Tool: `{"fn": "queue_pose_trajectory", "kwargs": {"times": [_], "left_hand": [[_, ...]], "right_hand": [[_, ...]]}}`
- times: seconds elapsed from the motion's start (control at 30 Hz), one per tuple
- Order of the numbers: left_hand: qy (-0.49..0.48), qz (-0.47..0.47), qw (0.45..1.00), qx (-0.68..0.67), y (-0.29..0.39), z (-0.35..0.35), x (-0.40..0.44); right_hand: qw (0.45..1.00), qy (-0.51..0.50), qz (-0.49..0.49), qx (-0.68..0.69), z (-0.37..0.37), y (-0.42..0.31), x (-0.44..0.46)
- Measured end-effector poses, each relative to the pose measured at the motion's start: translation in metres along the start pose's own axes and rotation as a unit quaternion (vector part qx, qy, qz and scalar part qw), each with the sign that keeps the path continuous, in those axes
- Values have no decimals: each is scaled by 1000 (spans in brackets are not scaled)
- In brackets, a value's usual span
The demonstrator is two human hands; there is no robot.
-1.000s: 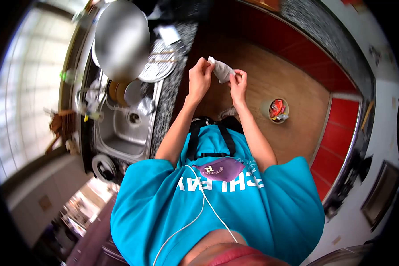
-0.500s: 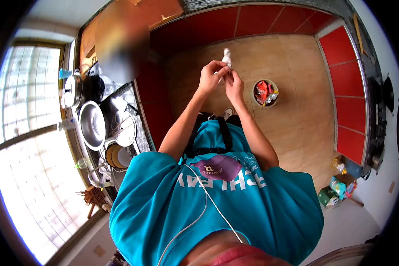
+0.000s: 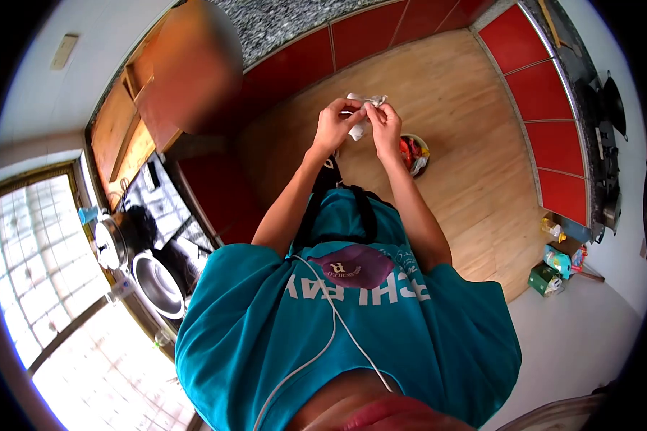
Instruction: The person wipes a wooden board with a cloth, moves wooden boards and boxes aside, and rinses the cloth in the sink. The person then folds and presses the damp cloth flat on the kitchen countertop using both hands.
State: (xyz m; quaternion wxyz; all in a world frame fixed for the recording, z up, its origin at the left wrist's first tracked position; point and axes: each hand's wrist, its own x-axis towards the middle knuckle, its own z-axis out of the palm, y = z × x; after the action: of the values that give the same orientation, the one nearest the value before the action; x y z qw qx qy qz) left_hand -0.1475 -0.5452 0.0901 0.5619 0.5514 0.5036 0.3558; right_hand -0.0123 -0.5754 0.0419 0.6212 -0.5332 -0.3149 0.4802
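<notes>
A crumpled white plastic bag point(image 3: 357, 131) is stretched between my two hands, out in front of my body. My left hand point(image 3: 333, 125) pinches it from the left, thumb and fingers closed together. From the right, my right hand point(image 3: 386, 128) grips it too, its fingertips meeting those of the left. Loose ends of the bag stick out above and below the fingers. Just right of and beneath my right hand, a round bin point(image 3: 425, 147) on the floor holds red and silvery wrappers; my wrist partly covers it.
Red cabinets point(image 3: 370, 36) under a speckled counter line the far side and the right. To the left, a steel basin point(image 3: 158, 285) and a lidded pot point(image 3: 113, 241) stand by the window. A green box point(image 3: 545, 279) sits on the floor at right.
My body and view have turned, so the bin now appears closer to my right hand. The bag, hanging out beyond my fingers before, is now bunched and spread between both hands.
</notes>
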Motion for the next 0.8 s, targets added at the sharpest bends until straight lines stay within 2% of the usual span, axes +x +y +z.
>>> {"fn": "queue_pose_trajectory", "kwargs": {"times": [0.07,0.17,0.27,0.37,0.5,0.53,0.57,0.63,0.67,0.7,0.77,0.8], "left_hand": [[-25,24,999,-17,-3,-8,33],[-28,116,988,95,-2,-20,80],[-14,156,980,121,8,-33,134],[-34,147,979,136,17,-40,172],[-67,158,972,161,25,-44,213],[-69,159,971,162,26,-43,226],[-71,131,982,118,26,-41,237],[-71,98,990,77,12,-35,257],[-73,21,995,-62,-3,-31,274],[-71,-57,975,-201,-3,-31,288],[-58,-68,983,-158,-5,-24,314],[-52,-80,989,-117,-1,-20,327]], "right_hand": [[997,20,55,42,12,-13,31],[997,28,65,9,30,-26,65],[996,46,53,-59,52,-29,114],[998,38,45,-39,64,-31,143],[996,88,23,-25,68,-21,187],[991,74,-3,-115,63,-20,197],[977,59,-27,-205,58,-19,206],[965,52,-57,-250,57,-28,227],[951,41,-92,-293,58,-33,241],[952,37,-91,-290,58,-35,254],[917,-24,-189,-349,58,-39,284],[918,-33,-190,-345,57,-41,299]]}}
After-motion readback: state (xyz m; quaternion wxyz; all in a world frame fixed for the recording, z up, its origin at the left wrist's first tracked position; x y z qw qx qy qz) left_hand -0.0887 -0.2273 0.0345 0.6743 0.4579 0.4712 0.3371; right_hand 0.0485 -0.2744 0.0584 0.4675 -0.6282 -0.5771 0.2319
